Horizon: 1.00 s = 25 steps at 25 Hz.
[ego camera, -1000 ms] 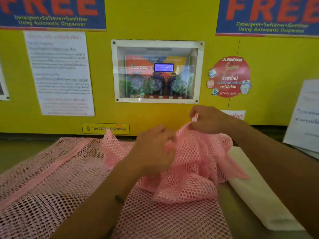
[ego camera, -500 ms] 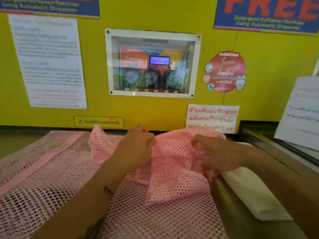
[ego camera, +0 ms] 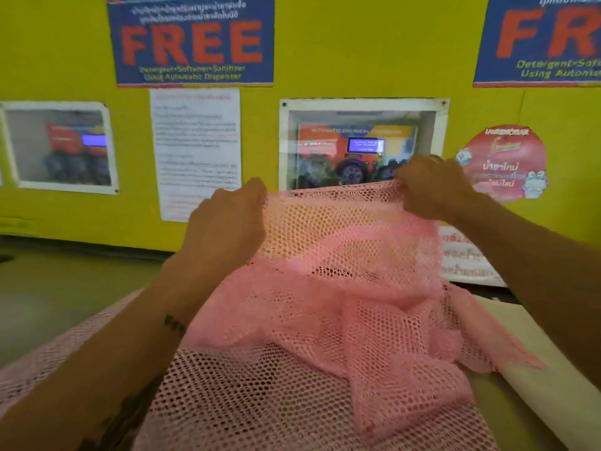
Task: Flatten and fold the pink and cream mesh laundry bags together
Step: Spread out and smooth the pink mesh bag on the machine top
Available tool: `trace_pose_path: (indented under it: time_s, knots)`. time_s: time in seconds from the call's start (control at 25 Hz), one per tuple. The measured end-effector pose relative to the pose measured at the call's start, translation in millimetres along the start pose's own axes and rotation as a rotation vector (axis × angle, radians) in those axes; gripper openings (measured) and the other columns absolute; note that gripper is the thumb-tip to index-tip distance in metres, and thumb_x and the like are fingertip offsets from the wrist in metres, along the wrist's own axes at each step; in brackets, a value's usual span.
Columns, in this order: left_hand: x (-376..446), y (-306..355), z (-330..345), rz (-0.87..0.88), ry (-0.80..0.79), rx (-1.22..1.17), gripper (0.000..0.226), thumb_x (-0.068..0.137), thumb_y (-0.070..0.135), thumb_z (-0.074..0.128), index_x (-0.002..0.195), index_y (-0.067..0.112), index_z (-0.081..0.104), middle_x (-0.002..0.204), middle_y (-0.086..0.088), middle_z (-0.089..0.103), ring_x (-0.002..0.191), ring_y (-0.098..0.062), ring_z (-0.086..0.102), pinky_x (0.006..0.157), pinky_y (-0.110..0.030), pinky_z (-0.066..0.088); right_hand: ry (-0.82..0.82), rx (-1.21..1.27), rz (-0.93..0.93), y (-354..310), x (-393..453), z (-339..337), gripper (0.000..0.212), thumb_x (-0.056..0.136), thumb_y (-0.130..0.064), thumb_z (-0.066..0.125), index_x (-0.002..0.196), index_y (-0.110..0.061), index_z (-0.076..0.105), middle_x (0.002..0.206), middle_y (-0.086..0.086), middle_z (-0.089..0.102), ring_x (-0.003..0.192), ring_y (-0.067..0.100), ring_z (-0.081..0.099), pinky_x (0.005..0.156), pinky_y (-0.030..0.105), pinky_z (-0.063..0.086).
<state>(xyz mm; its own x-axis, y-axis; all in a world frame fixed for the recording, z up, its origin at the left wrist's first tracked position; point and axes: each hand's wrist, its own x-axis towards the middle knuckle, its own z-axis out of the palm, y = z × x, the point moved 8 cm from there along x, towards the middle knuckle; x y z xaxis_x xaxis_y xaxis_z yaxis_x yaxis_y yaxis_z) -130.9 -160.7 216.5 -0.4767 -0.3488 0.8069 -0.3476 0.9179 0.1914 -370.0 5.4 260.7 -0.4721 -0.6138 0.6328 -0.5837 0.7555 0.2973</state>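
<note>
Both hands had come up off the pile since half a second earlier, so the pink mesh bag [ego camera: 328,288] was now lifted and stretched out instead of bunched low on the counter. Left hand [ego camera: 227,219] and right hand [ego camera: 435,190] were held apart, each pinched tight on a top corner of the bag, pulling its upper edge into a fairly straight line in front of the dispenser window [ego camera: 364,144]. Upper part of the bag hung as a thin single layer, see-through enough that the yellow wall [ego camera: 357,47] behind tinted it orange. Below the window it doubled over itself and went a solid, deeper pink, with loose crumpled folds sagging down and to the right.

Fabric was a coarse honeycomb net, soft and floppy, no stiffness at all. Underneath it lay a second, paler mesh bag [ego camera: 234,402], spread flat on the counter down and left of the window, same hexagon holes but bigger looking and washed out to a pinkish cream. Below and right of the window, the cream folded cloth [ego camera: 536,369] sat as a smooth, tight-woven long pad, its near edge partly covered by the pink bag's trailing corner. Whole shot was a bit motion blurred, so the finer weave detail was hard to make out
</note>
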Motion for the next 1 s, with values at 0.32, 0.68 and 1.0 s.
trace_pose_path:
  time_s: [0.32,0.68,1.0]
  knots:
    - [-23.5,-114.0,-21.6,-0.280,-0.114,-0.069,0.020,0.099,0.024,0.039,0.094,0.012,0.054,0.097,-0.016,0.066,0.080,-0.030,0.053,0.068,-0.038,0.041,-0.006,-0.055,-0.015,-154.4,50.4,13.1,0.036,0.083,-0.024,0.059,0.117,-0.013,0.063,0.126,0.016,0.057,0.122,0.038,0.050,0.101,0.049,0.039]
    - [-107.8,-204.0,26.6,-0.429,-0.824,-0.304,0.045,0.090,0.045,0.060,0.131,0.030,0.051,0.123,-0.004,0.063,0.100,-0.014,0.061,0.096,-0.033,0.047,-0.325,0.369,0.110,-248.0,57.8,51.4,0.008,0.085,-0.014,0.056,0.084,-0.006,0.058,0.089,0.012,0.062,0.087,0.034,0.065,0.065,0.033,0.044]
    - [-71.4,-236.6,-13.7,-0.641,-0.335,-0.794,0.014,0.100,0.022,0.046,0.105,0.017,0.058,0.066,-0.006,0.059,0.041,-0.011,0.052,0.056,-0.033,0.058,-0.473,1.217,0.034,-342.9,85.0,45.5,0.043,0.093,-0.009,0.052,0.134,-0.020,0.053,0.104,0.007,0.061,0.089,0.026,0.063,0.074,0.037,0.055]
